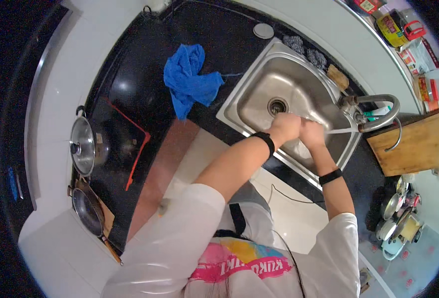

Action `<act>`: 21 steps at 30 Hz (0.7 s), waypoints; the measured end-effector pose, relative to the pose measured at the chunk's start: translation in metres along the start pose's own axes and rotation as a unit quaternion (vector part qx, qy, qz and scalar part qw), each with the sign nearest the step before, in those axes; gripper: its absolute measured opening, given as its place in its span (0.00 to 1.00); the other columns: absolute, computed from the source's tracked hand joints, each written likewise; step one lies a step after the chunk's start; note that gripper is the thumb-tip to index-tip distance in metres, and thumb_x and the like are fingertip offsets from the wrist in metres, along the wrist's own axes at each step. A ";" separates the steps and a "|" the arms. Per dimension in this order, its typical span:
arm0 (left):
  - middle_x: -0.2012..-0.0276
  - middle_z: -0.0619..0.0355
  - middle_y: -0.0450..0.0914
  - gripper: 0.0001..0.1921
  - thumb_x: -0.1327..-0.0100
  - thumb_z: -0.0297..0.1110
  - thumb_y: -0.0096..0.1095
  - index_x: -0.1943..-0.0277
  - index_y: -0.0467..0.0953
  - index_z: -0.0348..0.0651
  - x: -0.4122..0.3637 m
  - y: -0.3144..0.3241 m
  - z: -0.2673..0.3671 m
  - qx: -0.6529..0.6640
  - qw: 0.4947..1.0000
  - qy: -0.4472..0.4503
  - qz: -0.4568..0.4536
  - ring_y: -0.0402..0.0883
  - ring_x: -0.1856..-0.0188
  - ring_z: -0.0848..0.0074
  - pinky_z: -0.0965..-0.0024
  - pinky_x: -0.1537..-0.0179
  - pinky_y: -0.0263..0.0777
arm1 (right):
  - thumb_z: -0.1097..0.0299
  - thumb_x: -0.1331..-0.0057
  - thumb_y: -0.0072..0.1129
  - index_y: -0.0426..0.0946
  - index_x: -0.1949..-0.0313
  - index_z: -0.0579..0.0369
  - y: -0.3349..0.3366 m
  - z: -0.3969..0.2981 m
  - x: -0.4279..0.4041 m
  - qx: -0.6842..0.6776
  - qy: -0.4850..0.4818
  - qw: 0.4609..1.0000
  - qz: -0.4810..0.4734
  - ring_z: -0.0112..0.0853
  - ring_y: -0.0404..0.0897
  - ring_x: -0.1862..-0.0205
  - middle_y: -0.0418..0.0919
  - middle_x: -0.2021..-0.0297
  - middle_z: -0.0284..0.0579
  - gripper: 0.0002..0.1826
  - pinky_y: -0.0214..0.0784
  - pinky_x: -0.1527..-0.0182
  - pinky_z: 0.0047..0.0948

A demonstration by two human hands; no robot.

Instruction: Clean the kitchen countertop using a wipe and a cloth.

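Both of my hands are over the stainless steel sink [256,89], close together and curled into fists. My left hand [287,126] is near the drain [277,107], its knuckles against my right hand [311,134]. Whether anything is held between them is hidden from this angle. A stream of water [340,130] runs from the metal faucet [381,111] towards my right hand. On the black counter left of the sink lies a crumpled blue cloth [189,82].
Scouring pads [316,58] and a tan sponge [338,77] line the sink's back rim, near a round white lid [263,31]. A wooden cutting board [409,145] leans right of the faucet. Further left are a glass-lidded pot [82,145] and a frying pan [88,212].
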State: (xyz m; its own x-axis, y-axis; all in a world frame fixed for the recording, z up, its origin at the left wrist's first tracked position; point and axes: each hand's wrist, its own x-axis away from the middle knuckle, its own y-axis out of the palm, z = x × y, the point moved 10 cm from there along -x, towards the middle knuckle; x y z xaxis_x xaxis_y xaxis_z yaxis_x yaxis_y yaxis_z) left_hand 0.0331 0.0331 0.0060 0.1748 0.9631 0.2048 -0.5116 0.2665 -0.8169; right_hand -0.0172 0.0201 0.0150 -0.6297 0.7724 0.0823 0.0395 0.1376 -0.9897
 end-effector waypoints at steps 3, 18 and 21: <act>0.70 0.42 0.80 0.10 0.51 0.32 0.53 0.71 0.80 0.38 -0.007 0.002 0.007 0.069 0.997 -0.011 0.009 0.80 0.66 0.54 0.55 0.62 0.74 | 0.63 0.46 0.50 0.74 0.67 0.51 -0.002 0.014 0.001 0.033 -0.004 0.999 -0.006 0.44 0.79 0.73 0.78 0.76 0.48 0.09 0.71 0.72 0.40; 0.65 0.46 0.80 0.11 0.50 0.36 0.57 0.66 0.80 0.40 -0.019 -0.003 -0.017 0.069 0.997 -0.020 -0.041 0.79 0.59 0.55 0.59 0.56 0.72 | 0.72 0.54 0.60 0.77 0.61 0.60 -0.023 0.032 0.008 -0.180 0.173 0.963 0.096 0.51 0.75 0.60 0.74 0.62 0.57 0.17 0.68 0.55 0.40; 0.69 0.41 0.79 0.14 0.53 0.37 0.60 0.68 0.80 0.35 -0.013 -0.014 -0.018 0.081 0.997 0.003 -0.012 0.80 0.64 0.53 0.58 0.59 0.73 | 0.70 0.54 0.61 0.77 0.62 0.60 -0.030 0.028 0.013 -0.200 0.183 0.945 0.186 0.52 0.74 0.60 0.74 0.63 0.58 0.16 0.68 0.55 0.39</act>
State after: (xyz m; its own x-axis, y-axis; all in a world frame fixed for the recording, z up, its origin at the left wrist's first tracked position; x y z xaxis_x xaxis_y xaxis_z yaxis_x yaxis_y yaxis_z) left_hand 0.0533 0.0157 0.0050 0.1936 0.9564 0.2185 -0.6368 0.2920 -0.7136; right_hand -0.0481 0.0082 0.0422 -0.2077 0.9659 -0.1546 0.5406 -0.0184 -0.8411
